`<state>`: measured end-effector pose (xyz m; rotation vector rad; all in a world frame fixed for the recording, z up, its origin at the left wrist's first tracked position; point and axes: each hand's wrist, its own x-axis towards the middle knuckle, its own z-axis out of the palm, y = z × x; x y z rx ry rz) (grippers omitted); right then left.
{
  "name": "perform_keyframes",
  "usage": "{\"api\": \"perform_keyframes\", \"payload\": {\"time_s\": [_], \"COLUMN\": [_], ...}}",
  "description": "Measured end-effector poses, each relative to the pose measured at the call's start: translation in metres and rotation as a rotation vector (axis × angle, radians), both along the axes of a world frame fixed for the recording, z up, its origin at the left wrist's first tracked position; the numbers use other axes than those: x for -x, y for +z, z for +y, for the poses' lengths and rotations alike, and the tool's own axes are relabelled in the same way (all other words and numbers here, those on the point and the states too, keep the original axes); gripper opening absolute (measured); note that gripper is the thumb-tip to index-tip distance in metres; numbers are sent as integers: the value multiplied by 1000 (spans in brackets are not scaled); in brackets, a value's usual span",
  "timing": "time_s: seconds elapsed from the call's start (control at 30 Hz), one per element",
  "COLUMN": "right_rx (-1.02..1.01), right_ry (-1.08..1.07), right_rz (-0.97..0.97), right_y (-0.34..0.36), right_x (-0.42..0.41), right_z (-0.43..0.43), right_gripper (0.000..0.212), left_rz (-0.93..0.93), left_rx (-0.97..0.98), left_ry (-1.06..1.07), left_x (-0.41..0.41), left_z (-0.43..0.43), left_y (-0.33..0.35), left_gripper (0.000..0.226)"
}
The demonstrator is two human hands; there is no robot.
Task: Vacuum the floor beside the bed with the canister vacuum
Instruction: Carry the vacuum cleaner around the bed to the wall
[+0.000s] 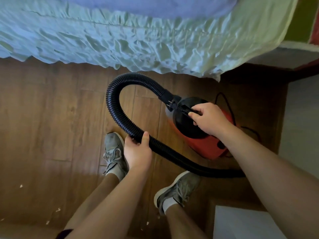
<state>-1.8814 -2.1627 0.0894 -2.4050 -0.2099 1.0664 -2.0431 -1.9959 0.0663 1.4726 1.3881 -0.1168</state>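
Observation:
A red canister vacuum point(205, 145) with a black top stands on the wooden floor point(43, 118), close to the bed's corner. My right hand point(208, 118) is closed around the black handle on top of it. A black ribbed hose point(112, 104) loops out from the canister's front, curves left and back toward me. My left hand point(138, 150) grips that hose near my left shoe. The hose's far end runs under my right arm and is hidden. The bed point(120, 40) with a pale ruffled cover fills the top of the view.
My two grey sneakers point(114, 152) stand on the floor below the hose. Small white scraps point(57, 210) lie on the floor at lower left. A black power cord point(226, 102) trails behind the canister. A white object point(241, 223) sits at lower right.

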Motion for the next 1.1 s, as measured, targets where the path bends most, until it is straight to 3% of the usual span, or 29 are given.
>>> {"api": "perform_keyframes", "payload": {"time_s": [0.33,0.67,1.1], "right_rx": [1,-33,-120], "right_ry": [129,249,28], "right_rz": [-24,-16,-18], "right_y": [-67,-76,-86], "right_x": [-14,-43,-30], "right_z": [23,24,-3], "right_gripper": [29,24,16], "left_rz": [11,-3,-60], "left_rx": [14,1,38], "left_ry": [88,105,53], "left_x": [-5,-11,-22], "left_z": [8,6,-15], "left_y": [-71,-91,-82], "left_gripper": [18,23,19]}}
